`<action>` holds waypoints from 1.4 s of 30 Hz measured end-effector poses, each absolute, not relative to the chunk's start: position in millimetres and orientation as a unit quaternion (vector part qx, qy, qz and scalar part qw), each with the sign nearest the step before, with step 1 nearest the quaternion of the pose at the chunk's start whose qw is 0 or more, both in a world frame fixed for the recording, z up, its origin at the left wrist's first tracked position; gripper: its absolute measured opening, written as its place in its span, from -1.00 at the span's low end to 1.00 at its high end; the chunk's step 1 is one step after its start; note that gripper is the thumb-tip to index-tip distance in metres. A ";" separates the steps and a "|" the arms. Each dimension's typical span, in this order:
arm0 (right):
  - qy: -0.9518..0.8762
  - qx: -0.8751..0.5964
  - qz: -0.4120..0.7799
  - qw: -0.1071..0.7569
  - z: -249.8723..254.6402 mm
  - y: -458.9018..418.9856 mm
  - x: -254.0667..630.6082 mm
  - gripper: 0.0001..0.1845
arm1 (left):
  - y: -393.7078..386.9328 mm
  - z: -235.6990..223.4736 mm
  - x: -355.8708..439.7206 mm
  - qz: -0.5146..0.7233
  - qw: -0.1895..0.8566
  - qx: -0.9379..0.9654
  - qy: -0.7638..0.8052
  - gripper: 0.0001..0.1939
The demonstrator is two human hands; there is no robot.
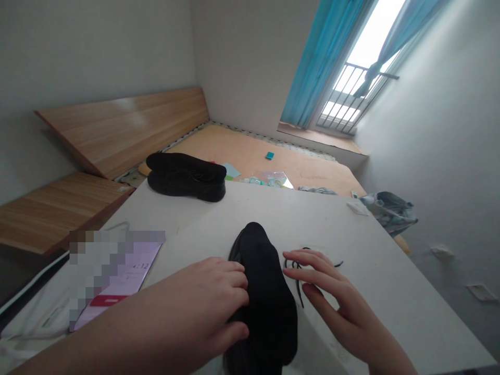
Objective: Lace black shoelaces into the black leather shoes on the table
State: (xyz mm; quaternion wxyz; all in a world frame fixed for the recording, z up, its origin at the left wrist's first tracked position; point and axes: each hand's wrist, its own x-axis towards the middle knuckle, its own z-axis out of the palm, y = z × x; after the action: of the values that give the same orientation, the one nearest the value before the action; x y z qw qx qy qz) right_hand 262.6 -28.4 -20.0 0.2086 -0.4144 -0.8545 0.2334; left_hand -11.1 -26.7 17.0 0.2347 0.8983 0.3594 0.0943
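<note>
A black shoe (234, 255) lies lengthwise before me on the white table. Along its right side, and covering much of it, is a flat matte black piece shaped like an insole (269, 291). My left hand (219, 302) has its fingers curled over the left edge of the shoe, thumb lower down. To the right, my right hand (332, 291) hovers with fingers apart, holding nothing. Close to its fingertips a thin black shoelace (300, 291) loops over the table; part of it is hidden behind the fingers. Whether the lace is threaded in the shoe cannot be seen.
Another black shoe (187, 179) stands at the table's far left corner. A purple printed sheet or box (144, 260), partly blurred out, lies at left. Beyond the white table (390, 281) are a bed surface (242, 143) with small packets (275, 178) and a grey bag (390, 211).
</note>
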 end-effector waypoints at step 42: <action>-0.936 -0.294 0.140 0.132 -45.7 -57.7 246.8 -0.32 | -17.7 -18.2 29.5 0.016 0.126 0.907 0.402 -0.39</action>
State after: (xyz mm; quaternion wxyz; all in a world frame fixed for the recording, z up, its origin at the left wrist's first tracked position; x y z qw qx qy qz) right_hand 246.8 -57.7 -45.7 0.1319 -0.2937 -0.9363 0.1402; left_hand 29.5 -17.7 -18.2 0.1259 0.9069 0.4017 0.0160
